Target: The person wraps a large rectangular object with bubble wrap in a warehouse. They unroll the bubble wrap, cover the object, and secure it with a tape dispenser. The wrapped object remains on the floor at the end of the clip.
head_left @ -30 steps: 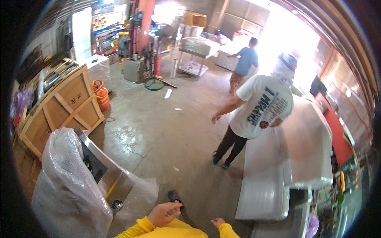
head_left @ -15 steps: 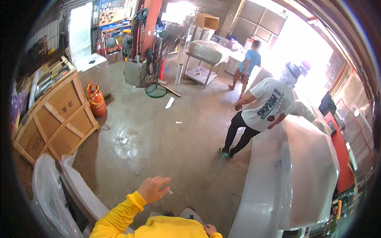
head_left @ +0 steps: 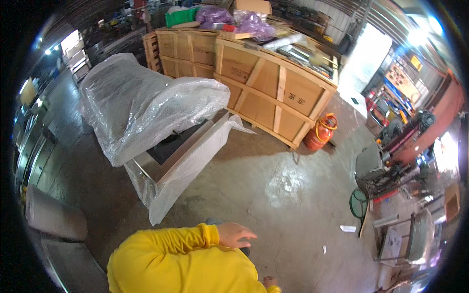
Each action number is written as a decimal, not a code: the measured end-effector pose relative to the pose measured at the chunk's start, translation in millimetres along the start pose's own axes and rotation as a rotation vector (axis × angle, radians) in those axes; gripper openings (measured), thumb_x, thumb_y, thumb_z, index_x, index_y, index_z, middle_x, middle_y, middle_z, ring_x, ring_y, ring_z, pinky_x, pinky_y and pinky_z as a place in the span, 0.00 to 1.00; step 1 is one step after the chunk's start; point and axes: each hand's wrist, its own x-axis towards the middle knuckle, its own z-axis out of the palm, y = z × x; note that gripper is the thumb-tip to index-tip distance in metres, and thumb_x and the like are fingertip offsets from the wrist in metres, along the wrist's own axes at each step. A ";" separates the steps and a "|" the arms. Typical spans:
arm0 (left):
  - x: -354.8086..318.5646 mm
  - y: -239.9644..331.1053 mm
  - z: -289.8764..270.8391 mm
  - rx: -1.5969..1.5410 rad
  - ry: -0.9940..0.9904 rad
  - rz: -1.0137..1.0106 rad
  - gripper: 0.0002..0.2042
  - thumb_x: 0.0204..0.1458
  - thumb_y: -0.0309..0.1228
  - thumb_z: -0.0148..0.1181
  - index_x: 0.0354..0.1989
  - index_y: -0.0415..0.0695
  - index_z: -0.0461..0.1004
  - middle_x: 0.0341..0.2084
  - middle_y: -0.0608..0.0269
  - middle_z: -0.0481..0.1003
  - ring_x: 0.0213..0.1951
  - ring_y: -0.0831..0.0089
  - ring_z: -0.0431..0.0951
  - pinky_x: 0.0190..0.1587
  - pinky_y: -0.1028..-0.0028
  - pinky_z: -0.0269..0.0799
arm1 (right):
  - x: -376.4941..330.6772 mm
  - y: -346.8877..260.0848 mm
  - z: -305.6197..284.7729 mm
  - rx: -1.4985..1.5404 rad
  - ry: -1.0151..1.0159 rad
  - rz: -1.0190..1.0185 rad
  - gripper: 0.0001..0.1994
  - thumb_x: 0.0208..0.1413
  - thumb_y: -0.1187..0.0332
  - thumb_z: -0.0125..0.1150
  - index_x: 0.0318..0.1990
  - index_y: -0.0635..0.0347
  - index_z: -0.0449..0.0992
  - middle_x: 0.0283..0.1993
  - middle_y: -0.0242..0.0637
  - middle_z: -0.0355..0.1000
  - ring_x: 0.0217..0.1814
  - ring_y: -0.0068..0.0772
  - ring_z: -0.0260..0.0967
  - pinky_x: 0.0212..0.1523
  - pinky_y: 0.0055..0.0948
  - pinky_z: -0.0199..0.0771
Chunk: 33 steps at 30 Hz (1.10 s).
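Beyond the wrapped unit's edge (head_left: 194, 149), floor (head_left: 293, 210) extends beneath hands (head_left: 234, 235) (head_left: 270, 282), left uncurled, right unclear.

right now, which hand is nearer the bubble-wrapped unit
Left: the left hand is off the near right side of the bubble-wrapped unit; the right hand is farther right.

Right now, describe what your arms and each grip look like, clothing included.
A plain, creased yellow sleeve runs long, ending in a banded cuff. The left grip is ungloved; the right grip, small beside yellow cloth, also looks ungloved.
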 end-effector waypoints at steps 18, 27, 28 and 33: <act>31.2 -99.2 -242.9 0.996 1.117 -0.519 0.27 0.52 0.52 0.58 0.45 0.36 0.73 0.40 0.41 0.74 0.41 0.46 0.75 0.44 0.56 0.72 | 105.1 -589.5 -180.7 -0.309 0.167 -1.254 0.09 0.47 0.68 0.54 0.36 0.60 0.73 0.35 0.52 0.74 0.39 0.56 0.72 0.38 0.48 0.71; -1.5 -182.1 -297.8 0.684 0.926 -0.912 0.39 0.50 0.61 0.53 0.59 0.37 0.65 0.52 0.36 0.69 0.52 0.41 0.69 0.56 0.58 0.64 | 76.6 -639.5 -156.8 -0.209 0.119 -1.424 0.09 0.50 0.64 0.57 0.29 0.60 0.74 0.30 0.47 0.73 0.35 0.53 0.72 0.34 0.47 0.71; -4.8 -187.1 -299.4 0.596 0.968 -0.915 0.36 0.52 0.58 0.52 0.57 0.37 0.66 0.50 0.37 0.70 0.52 0.42 0.70 0.56 0.58 0.64 | 80.9 -640.0 -161.5 -0.218 0.107 -1.397 0.08 0.50 0.64 0.57 0.30 0.59 0.74 0.30 0.48 0.73 0.35 0.54 0.72 0.34 0.47 0.71; -26.6 -216.6 -329.9 0.530 1.159 -1.124 0.22 0.58 0.44 0.50 0.47 0.35 0.73 0.40 0.40 0.75 0.45 0.46 0.74 0.49 0.58 0.69 | 90.8 -646.9 -175.8 -0.194 0.030 -1.338 0.06 0.55 0.65 0.54 0.33 0.58 0.73 0.35 0.44 0.73 0.39 0.53 0.71 0.37 0.45 0.71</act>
